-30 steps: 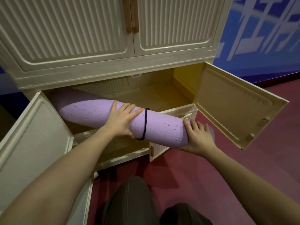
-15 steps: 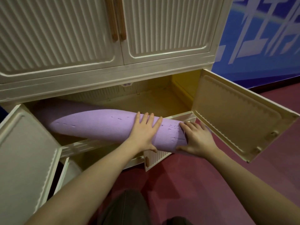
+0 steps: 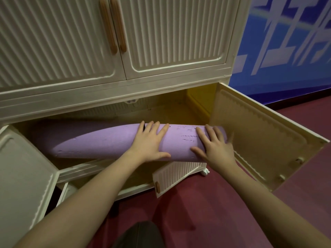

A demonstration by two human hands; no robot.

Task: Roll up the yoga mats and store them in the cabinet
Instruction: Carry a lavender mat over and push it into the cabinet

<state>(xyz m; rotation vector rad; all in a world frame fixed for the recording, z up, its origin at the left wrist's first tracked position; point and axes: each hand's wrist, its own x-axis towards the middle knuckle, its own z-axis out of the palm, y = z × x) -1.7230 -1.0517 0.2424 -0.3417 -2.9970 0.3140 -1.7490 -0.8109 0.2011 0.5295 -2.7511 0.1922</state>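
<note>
Setting: dark red floor (image 3: 206, 208), blue wall panel with white shapes (image 3: 290, 38) at two o'clock; no legible writing. My left hand (image 3: 149, 143): fingers straight and spread, palm pressing the purple rolled yoga mat (image 3: 100, 142). My right hand (image 3: 214, 144): likewise flat, fingers apart, on the mat's right end. Mat: lying across the open lower compartment of the cream ribbed cabinet (image 3: 161, 93), left end deep in shadow at nine o'clock. Black band (image 3: 143, 126): just visible beside my left forefinger. Open doors: right door (image 3: 259, 140) at three o'clock, left door (image 3: 23, 176) at eight; a lower door (image 3: 175, 176) ajar beneath the mat. Upper doors closed, two wooden handles (image 3: 114, 24) at twelve.
</note>
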